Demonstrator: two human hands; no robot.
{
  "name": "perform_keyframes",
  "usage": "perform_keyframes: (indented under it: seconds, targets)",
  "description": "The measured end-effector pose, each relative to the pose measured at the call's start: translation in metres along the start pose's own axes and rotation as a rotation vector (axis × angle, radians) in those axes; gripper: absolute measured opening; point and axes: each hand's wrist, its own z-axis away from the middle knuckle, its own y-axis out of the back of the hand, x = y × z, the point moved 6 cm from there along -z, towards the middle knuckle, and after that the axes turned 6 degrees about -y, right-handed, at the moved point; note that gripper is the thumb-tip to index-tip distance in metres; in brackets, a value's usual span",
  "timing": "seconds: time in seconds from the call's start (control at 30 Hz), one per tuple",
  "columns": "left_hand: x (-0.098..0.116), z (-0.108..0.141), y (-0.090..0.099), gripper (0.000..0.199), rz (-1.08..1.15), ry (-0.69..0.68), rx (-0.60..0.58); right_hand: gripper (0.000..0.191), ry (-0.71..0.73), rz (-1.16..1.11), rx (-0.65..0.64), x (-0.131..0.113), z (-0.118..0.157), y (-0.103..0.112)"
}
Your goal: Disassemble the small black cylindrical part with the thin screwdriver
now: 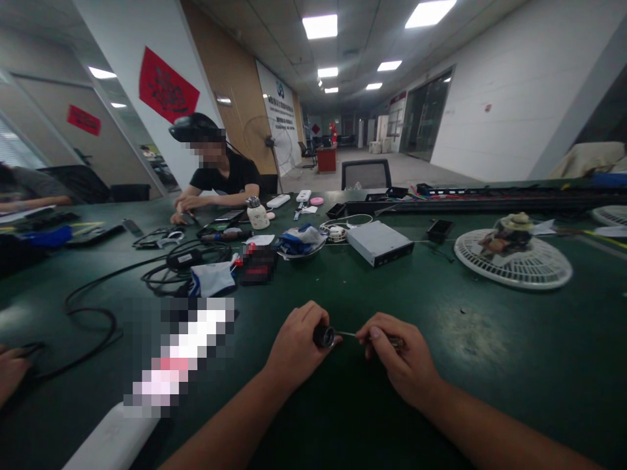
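My left hand is closed round a small black cylindrical part, its round open end turned toward the right. In my right hand is a screwdriver, gripped by its handle, which shows partly between the fingers. The thin metal shaft points left, and its tip is at or close to the black part; whether they touch I cannot tell. Both hands are just above the green table. What the left fingers cover of the part is hidden.
Ahead lie a silver disc drive, a white fan grille with a motor, a bowl with blue-and-white cloth and a red-black case. Black cables and a white device are at left. A person sits across.
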Motion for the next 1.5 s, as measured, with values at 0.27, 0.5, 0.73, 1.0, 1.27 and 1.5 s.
perform_keyframes:
  seconds: [0.27, 0.5, 0.73, 1.0, 1.27, 1.5]
  targets:
    - [0.0005, -0.0003, -0.0003, 0.024, 0.007, -0.010, 0.003, 0.030, -0.017, -0.050, -0.119, 0.0029, 0.0015, -0.0075]
    - [-0.0002, 0.0003, -0.0005, 0.025, 0.000, -0.010, 0.012, 0.027, 0.000, -0.050, -0.030, 0.0017, -0.0001, -0.0025]
    - [0.0013, -0.0006, -0.0005, 0.024, -0.003, -0.016, 0.005, 0.031, -0.009, -0.042, -0.090, 0.0025, 0.0004, -0.0059]
    - [0.0006, -0.0004, -0.0002, 0.022, 0.007, -0.012, 0.013, 0.029, 0.001, -0.058, -0.090, 0.0018, -0.0003, -0.0049]
    - [-0.0008, -0.0001, -0.0006, 0.024, 0.006, -0.009, 0.023, 0.025, 0.017, -0.025, -0.032, -0.0016, -0.0018, -0.0016]
    - [-0.0010, -0.0001, -0.0012, 0.024, 0.045, -0.004, 0.013, 0.029, -0.009, 0.020, -0.067, 0.0016, -0.0016, -0.0054]
